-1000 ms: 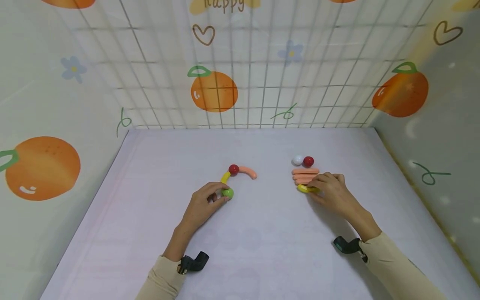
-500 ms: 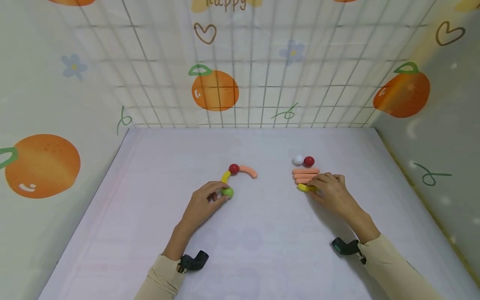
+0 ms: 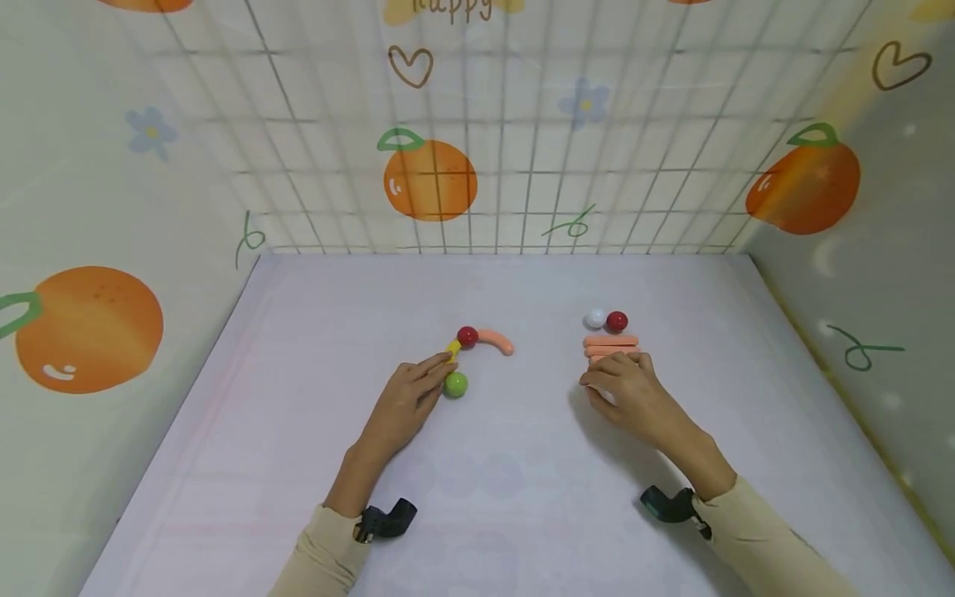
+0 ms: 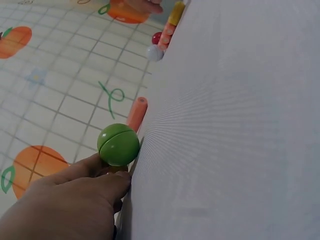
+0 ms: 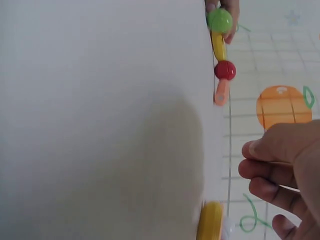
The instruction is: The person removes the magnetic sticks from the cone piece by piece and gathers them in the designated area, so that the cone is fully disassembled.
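My left hand point(image 3: 403, 402) pinches the curved yellow stick point(image 3: 453, 347), partly covering it. A green ball point(image 3: 456, 384) sits at the stick's near end, just beside my fingers; the left wrist view shows a groove around this ball point(image 4: 118, 145). At the stick's far end is a red ball point(image 3: 467, 336), with a curved pink stick point(image 3: 496, 341) extending right from it. My right hand point(image 3: 630, 394) hovers before the pink sticks point(image 3: 610, 341), fingers loosely bent and nothing visible between them. A yellow piece point(image 5: 210, 220) lies below that hand in the right wrist view; the head view hides it.
Behind the pink sticks lie a white ball point(image 3: 595, 318) and another red ball point(image 3: 617, 321). The white tabletop point(image 3: 522, 497) meets a grid panel point(image 3: 515, 191) at the back. Printed cloth walls point(image 3: 67, 207) stand at both sides.
My left fingers have shifted from the green ball onto the yellow stick. My right hand has left the yellow piece by the pink sticks and moved slightly left and nearer.
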The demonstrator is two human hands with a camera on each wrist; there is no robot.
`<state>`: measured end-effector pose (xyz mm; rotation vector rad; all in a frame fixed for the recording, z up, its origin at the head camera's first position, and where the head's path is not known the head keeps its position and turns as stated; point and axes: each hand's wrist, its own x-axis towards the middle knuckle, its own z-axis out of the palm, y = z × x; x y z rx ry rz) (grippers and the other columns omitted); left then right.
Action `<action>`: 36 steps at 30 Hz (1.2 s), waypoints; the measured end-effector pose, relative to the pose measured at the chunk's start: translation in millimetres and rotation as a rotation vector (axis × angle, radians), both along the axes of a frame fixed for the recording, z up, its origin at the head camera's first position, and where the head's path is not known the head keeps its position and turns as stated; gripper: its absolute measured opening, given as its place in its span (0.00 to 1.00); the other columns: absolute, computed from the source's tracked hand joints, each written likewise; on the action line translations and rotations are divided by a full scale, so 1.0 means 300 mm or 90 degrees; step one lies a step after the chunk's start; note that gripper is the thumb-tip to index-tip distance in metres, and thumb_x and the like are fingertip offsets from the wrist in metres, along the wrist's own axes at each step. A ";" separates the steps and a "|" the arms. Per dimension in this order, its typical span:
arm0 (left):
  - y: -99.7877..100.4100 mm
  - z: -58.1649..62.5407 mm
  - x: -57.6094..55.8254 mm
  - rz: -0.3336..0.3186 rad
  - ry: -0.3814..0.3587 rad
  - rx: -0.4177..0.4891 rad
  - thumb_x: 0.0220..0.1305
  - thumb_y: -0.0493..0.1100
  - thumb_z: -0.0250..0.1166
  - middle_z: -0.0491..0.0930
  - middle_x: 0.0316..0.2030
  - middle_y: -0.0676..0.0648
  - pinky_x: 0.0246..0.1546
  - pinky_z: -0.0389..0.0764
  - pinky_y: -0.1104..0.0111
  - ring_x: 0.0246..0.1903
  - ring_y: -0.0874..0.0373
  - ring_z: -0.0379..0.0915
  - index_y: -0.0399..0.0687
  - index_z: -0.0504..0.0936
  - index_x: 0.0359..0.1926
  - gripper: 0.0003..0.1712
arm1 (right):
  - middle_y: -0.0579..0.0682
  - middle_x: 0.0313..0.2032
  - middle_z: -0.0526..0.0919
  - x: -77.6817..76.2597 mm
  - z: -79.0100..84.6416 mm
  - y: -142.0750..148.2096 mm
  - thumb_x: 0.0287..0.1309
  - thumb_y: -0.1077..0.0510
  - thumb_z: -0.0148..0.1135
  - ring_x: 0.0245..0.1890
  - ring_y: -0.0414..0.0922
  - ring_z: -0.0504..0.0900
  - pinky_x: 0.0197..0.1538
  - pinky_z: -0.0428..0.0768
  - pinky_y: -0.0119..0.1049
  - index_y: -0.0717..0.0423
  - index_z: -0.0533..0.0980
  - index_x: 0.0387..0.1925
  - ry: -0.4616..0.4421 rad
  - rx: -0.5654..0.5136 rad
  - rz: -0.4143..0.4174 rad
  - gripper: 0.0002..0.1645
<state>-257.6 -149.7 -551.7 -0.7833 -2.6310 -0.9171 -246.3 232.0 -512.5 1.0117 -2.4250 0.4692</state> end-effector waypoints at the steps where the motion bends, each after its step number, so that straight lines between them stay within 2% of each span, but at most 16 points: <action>1: -0.002 -0.002 0.000 -0.002 0.010 -0.008 0.70 0.36 0.63 0.72 0.67 0.53 0.48 0.76 0.62 0.49 0.55 0.70 0.51 0.79 0.64 0.23 | 0.48 0.34 0.84 0.002 -0.002 -0.011 0.42 0.69 0.77 0.39 0.50 0.78 0.42 0.65 0.52 0.56 0.85 0.33 -0.001 -0.001 0.009 0.13; 7: -0.003 -0.001 0.001 0.010 0.079 -0.069 0.67 0.41 0.67 0.80 0.56 0.56 0.51 0.77 0.64 0.50 0.59 0.75 0.52 0.85 0.55 0.16 | 0.47 0.34 0.83 0.010 -0.022 -0.070 0.43 0.69 0.77 0.39 0.49 0.79 0.38 0.64 0.47 0.56 0.85 0.33 -0.011 0.007 0.040 0.12; 13: 0.022 0.007 0.009 -0.016 0.092 -0.038 0.64 0.43 0.71 0.81 0.52 0.55 0.54 0.78 0.66 0.52 0.61 0.77 0.52 0.86 0.52 0.15 | 0.48 0.34 0.84 0.018 -0.030 -0.116 0.46 0.68 0.75 0.39 0.49 0.79 0.40 0.66 0.47 0.56 0.86 0.34 -0.030 0.020 0.058 0.11; 17: 0.020 0.010 0.010 0.006 0.102 -0.037 0.62 0.41 0.73 0.80 0.55 0.54 0.49 0.80 0.66 0.52 0.59 0.77 0.51 0.85 0.54 0.18 | 0.47 0.36 0.84 0.015 -0.016 -0.152 0.49 0.67 0.74 0.41 0.49 0.79 0.42 0.66 0.46 0.55 0.86 0.35 -0.061 0.011 0.063 0.10; 22: 0.008 0.010 0.008 0.033 0.083 -0.060 0.62 0.41 0.73 0.81 0.54 0.55 0.45 0.81 0.67 0.46 0.59 0.76 0.52 0.86 0.53 0.17 | 0.46 0.37 0.84 0.004 0.008 -0.210 0.52 0.65 0.73 0.42 0.48 0.79 0.45 0.67 0.47 0.54 0.86 0.36 -0.082 0.002 0.065 0.08; 29: 0.019 0.016 0.011 0.024 0.066 -0.009 0.59 0.44 0.75 0.81 0.47 0.56 0.49 0.80 0.65 0.46 0.61 0.76 0.53 0.88 0.47 0.14 | 0.45 0.41 0.85 -0.024 0.039 -0.309 0.57 0.62 0.71 0.46 0.46 0.79 0.48 0.68 0.46 0.53 0.85 0.41 -0.138 -0.016 0.044 0.09; 36: 0.023 0.008 0.012 0.025 0.032 0.015 0.61 0.45 0.74 0.80 0.47 0.59 0.51 0.79 0.65 0.48 0.63 0.74 0.55 0.88 0.47 0.13 | 0.46 0.47 0.84 -0.052 0.028 -0.382 0.60 0.57 0.70 0.50 0.46 0.78 0.51 0.68 0.46 0.53 0.83 0.46 -0.182 -0.014 0.011 0.12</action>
